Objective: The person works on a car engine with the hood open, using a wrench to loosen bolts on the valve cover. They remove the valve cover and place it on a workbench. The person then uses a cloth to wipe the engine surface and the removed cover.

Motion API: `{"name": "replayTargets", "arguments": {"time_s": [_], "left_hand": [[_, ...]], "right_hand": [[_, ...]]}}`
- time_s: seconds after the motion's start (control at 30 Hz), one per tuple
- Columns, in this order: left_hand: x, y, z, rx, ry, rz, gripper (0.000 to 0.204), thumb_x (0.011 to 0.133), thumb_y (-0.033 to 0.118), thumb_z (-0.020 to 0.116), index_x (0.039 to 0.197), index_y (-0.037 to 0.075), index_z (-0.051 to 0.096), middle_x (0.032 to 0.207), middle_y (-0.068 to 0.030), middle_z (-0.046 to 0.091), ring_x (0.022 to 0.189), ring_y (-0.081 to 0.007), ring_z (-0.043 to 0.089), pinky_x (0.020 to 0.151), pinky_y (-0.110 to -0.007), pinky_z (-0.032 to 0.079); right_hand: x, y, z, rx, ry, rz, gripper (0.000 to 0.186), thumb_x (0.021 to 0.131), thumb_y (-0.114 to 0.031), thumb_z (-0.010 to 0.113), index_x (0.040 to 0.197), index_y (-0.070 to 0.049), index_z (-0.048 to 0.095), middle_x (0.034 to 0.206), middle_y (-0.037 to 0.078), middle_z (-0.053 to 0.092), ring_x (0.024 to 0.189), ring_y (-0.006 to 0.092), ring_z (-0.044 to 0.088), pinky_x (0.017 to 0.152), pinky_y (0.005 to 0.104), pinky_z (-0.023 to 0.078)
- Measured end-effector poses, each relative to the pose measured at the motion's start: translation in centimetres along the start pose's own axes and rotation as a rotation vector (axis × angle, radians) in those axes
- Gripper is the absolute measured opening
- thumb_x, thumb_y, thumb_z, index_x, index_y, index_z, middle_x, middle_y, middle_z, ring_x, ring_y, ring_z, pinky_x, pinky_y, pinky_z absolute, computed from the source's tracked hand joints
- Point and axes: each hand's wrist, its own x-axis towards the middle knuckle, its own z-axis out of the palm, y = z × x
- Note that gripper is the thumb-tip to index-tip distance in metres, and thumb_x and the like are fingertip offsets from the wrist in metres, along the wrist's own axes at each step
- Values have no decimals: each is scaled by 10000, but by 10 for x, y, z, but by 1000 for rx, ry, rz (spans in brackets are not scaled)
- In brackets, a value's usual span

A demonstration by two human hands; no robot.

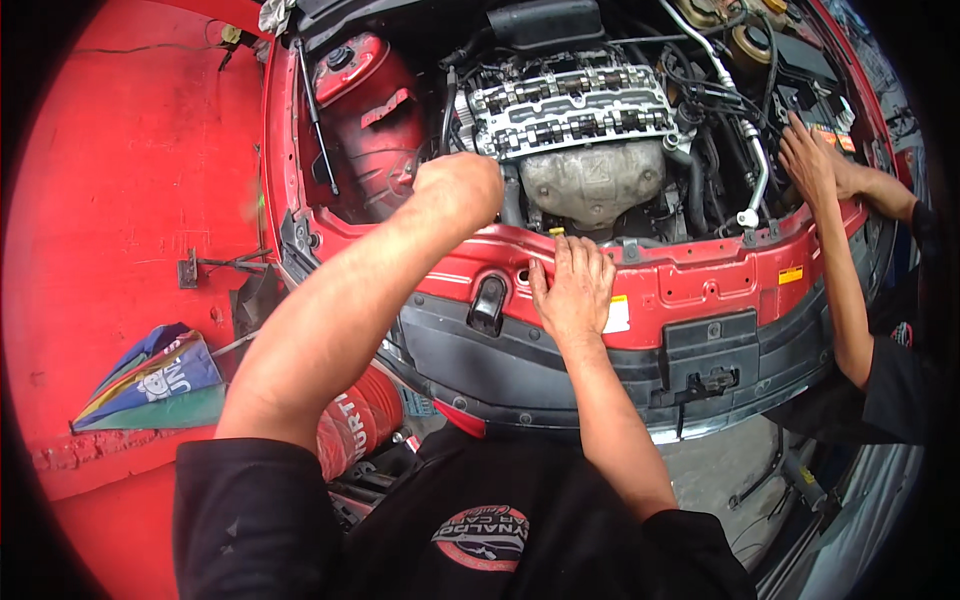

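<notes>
My left hand reaches into the engine bay beside the left end of the engine. It looks closed, with its fingers turned down and away, so what it grips, if anything, is hidden. My right hand lies flat on the red front crossmember, fingers stretched toward the engine and thumb out to the left. Beyond both hands, the engine's cylinder head sits uncovered, showing two rows of camshaft lobes. A grey metal heat shield covers the engine's near side.
At right, a co-worker's hands are near the battery. Hoses and a metal pipe run beside the engine. A gas strut stands at left. Below the left arm are a red drum and a folded colourful cloth.
</notes>
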Motion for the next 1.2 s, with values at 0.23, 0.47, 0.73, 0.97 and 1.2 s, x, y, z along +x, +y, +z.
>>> {"name": "replayTargets", "arguments": {"time_s": [0.23,0.47,0.73,0.97,1.2], "left_hand": [[4,-1,24,19,22,-45,272,957,233,595,986,37,781,1024,-185,767,1030,-310,748,863,-433,608],[5,-5,47,-82,155,-176,274,964,220,580,999,29,774,1051,-211,760,1014,-342,749,882,-465,597],[0,-71,43,-252,127,-90,365,989,312,582,1146,1,692,1041,-262,729,1017,-442,694,888,-525,562],[-2,-40,27,-90,90,-126,319,951,230,597,1162,16,703,1047,-202,755,983,-369,739,829,-491,594],[2,-7,19,31,185,-96,215,910,154,598,939,43,780,1008,-185,770,958,-307,765,782,-443,623]], "right_hand": [[0,-1,-4,10,17,-18,530,931,-413,648,1286,-20,635,1289,127,632,1286,298,515,1101,491,356],[-1,-3,-1,-8,8,-19,540,928,-427,650,1293,-29,630,1296,118,634,1277,291,523,1101,488,362],[1,-1,-1,-14,-13,-9,551,937,-431,626,1321,-36,625,1320,120,619,1297,293,505,1116,490,347],[1,-5,-3,-34,-46,5,541,943,-417,627,1329,-38,621,1328,122,624,1302,297,508,1121,492,338],[1,-5,-4,-19,-49,22,533,938,-401,640,1327,-37,616,1329,120,623,1305,300,508,1120,492,338]]}}
